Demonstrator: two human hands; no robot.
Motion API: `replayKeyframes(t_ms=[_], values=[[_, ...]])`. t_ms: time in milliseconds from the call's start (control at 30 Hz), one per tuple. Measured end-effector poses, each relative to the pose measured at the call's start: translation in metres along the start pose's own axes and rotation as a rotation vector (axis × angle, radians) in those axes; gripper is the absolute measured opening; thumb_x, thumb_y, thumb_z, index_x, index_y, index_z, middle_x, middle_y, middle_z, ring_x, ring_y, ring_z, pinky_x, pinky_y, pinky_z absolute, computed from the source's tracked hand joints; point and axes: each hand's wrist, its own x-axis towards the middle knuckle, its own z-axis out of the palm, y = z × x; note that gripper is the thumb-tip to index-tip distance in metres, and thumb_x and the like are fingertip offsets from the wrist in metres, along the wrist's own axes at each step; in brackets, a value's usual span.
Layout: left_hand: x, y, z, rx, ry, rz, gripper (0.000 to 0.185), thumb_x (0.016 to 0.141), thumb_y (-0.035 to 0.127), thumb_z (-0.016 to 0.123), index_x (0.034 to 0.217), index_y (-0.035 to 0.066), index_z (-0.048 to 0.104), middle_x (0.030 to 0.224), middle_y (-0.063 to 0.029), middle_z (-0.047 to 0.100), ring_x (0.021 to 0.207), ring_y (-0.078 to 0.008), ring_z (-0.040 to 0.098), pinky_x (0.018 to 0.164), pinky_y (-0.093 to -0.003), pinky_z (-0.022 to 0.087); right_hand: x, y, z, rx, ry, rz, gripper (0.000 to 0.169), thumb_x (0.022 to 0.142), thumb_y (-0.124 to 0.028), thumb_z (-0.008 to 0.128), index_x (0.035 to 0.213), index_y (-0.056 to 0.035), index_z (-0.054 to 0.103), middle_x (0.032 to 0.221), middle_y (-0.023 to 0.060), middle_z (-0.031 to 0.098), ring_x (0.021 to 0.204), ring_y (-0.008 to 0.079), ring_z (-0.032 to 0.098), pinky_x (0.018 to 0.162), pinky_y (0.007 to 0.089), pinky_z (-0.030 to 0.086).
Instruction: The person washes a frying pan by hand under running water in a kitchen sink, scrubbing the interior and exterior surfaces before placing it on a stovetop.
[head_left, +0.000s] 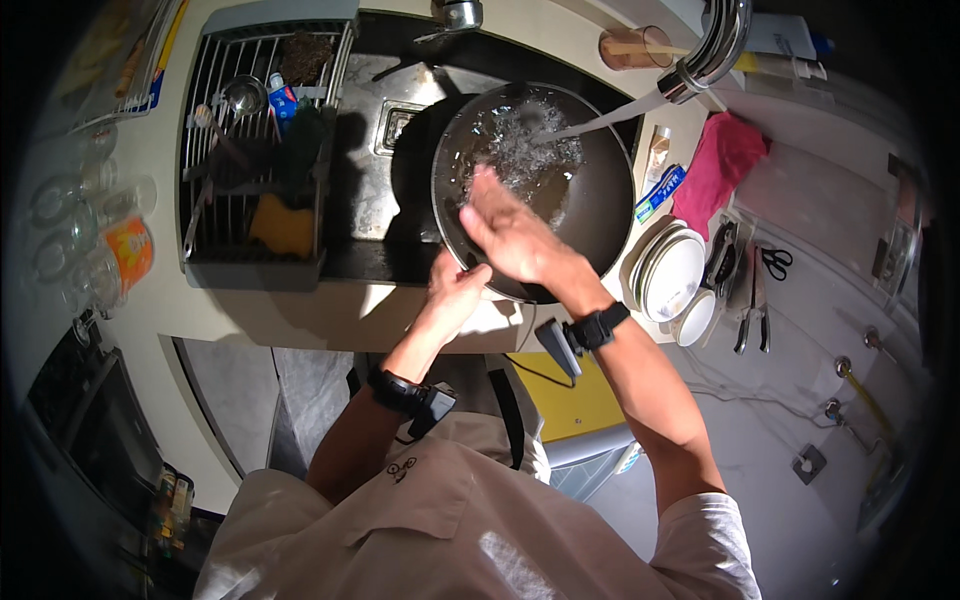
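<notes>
A dark wok (602, 214) is held over the sink (364, 202). Water (529, 142) pours into it from the chrome faucet (682, 79) and churns in the bowl. My left hand (456, 292) grips the wok at its near left rim, thumb on top of the edge; the fingers underneath are hidden. Inside the bowl, my right hand (514, 232) is stretched out above or at the water, slightly blurred. It holds nothing, and its thumb stands a little off the fingers. Whether its fingertips touch the water I cannot tell.
Left of the sink, a dish rack (251, 274) carries a ladle (244, 96), a yellow sponge (281, 225) and a scouring pad (306, 58). Stacked plates (673, 274), a pink cloth (716, 169) and scissors (777, 262) are on the right. Glass jars (64, 217) stand far left.
</notes>
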Motion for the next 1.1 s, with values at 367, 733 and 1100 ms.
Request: replayKeyframes(t_ms=[367, 733, 1100], values=[[-0.005, 0.008, -0.003, 0.057, 0.007, 0.054, 0.035, 0.087, -0.004, 0.059, 0.121, 0.001, 0.057, 0.104, -0.0048, 0.064, 0.084, -0.0121, 0.063, 0.07, -0.0284, 0.054, -0.007, 0.046, -0.035, -0.003, 0.12, 0.233, 0.079, 0.105, -0.058, 0.027, 0.156, 0.0035, 0.022, 0.167, 0.0189, 0.011, 0.155, 0.026, 0.005, 0.126, 0.0321, 0.007], [-0.002, 0.002, -0.009, -0.061, 0.04, -0.008, 0.036, 0.092, 0.003, 0.063, 0.127, -0.002, 0.056, 0.115, -0.0082, 0.066, 0.101, -0.0126, 0.062, 0.086, -0.0286, 0.052, -0.045, -0.008, -0.008, 0.327, -0.356, 0.12, 0.08, 0.101, -0.07, 0.012, 0.161, -0.0173, 0.018, 0.156, 0.0186, 0.04, 0.145, 0.0344, 0.036, 0.12, 0.0409, 0.027], [0.0, 0.02, -0.01, 0.117, -0.016, 0.017, 0.046, 0.084, -0.007, 0.055, 0.13, -0.003, 0.052, 0.115, -0.0051, 0.064, 0.102, -0.0109, 0.06, 0.089, -0.0251, 0.047, -0.049, 0.077, -0.055, -0.581, -0.002, 0.048, 0.086, 0.103, -0.063, 0.02, 0.152, 0.0071, 0.031, 0.161, 0.0213, 0.028, 0.152, 0.031, 0.023, 0.126, 0.0359, 0.014]])
